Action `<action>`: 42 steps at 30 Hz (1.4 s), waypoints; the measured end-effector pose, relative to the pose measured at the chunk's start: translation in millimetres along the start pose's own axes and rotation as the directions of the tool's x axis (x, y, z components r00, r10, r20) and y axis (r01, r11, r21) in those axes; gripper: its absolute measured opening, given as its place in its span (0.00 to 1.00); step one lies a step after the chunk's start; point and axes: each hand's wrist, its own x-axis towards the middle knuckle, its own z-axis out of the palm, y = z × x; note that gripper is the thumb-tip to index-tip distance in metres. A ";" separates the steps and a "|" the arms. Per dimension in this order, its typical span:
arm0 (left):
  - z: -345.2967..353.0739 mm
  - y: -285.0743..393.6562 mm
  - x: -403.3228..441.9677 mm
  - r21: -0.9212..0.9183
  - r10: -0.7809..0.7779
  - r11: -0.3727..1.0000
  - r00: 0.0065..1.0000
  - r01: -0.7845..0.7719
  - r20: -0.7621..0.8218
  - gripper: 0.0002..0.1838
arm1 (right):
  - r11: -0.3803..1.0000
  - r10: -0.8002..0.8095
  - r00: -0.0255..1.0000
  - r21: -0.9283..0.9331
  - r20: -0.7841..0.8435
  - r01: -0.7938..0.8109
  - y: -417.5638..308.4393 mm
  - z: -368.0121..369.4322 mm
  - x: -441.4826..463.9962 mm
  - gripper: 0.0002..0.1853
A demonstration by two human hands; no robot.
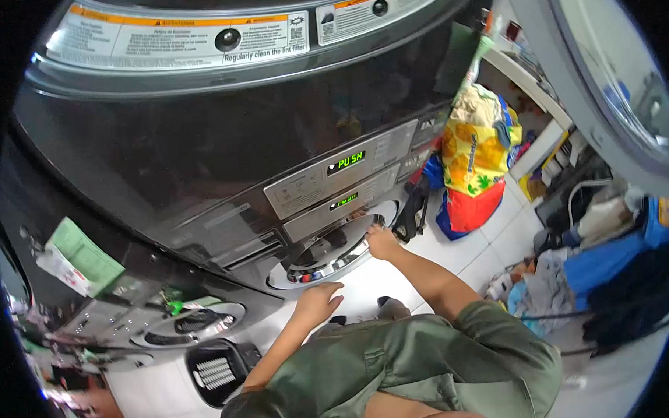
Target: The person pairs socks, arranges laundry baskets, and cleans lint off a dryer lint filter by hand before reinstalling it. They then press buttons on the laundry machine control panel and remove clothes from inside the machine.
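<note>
In the head view, the round chrome-rimmed washer door [328, 247] sits low on a dark stacked machine [221, 139]. My right hand [382, 242] is at the right side of this door, fingers curled at its rim; the fingertips are partly hidden. My left hand [319, 305] hovers below the door's left part, holding nothing, its fingers stretched out and thumb apart. Above the door, the control panel [340, 172] has two green displays [346, 162] that read "PUSH". The door looks closed.
A yellow, red and blue bag [477, 167] stuffed with clothes stands right of the machine. A black basket [221, 371] sits on the white tiled floor at lower left. An open dryer door [602, 74] juts in at upper right, above piled laundry [547, 283].
</note>
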 end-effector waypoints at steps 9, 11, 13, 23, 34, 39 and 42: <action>114.4 66.6 -15.1 -0.339 -0.707 0.707 0.629 0.620 -0.324 0.17 | 0.732 -0.091 0.934 -0.613 0.345 0.298 68.2 70.9 52.4 0.24; 151.8 80.4 -27.2 -0.513 -0.798 0.596 0.528 0.618 -0.291 0.17 | 0.677 -0.100 0.902 -0.635 0.419 0.370 75.1 63.5 56.9 0.24; 169.4 106.8 -32.6 -0.596 -0.877 0.468 0.423 0.652 -0.227 0.17 | 0.631 -0.016 0.847 -0.651 0.532 0.421 72.8 63.1 68.2 0.23; 275.5 146.8 -56.6 -0.768 -0.974 0.219 0.085 0.602 -0.211 0.17 | 0.626 -0.015 0.881 -0.683 0.472 0.377 57.1 85.2 -8.8 0.17; 234.6 167.9 -40.0 -0.888 -0.840 0.338 -0.326 0.311 -0.434 0.37 | 0.919 -0.317 -0.380 0.380 0.869 0.102 61.3 1.0 -90.9 0.25; 225.0 139.1 -161.8 -0.593 -0.500 0.208 -0.436 0.778 -0.748 0.23 | 0.798 -0.602 0.769 0.188 0.213 0.573 38.9 65.1 57.6 0.33; 222.8 84.7 -224.8 -0.596 -0.299 0.213 -0.529 0.774 -0.794 0.24 | 0.854 -0.519 0.842 -0.114 -0.147 0.507 -28.5 30.9 115.0 0.37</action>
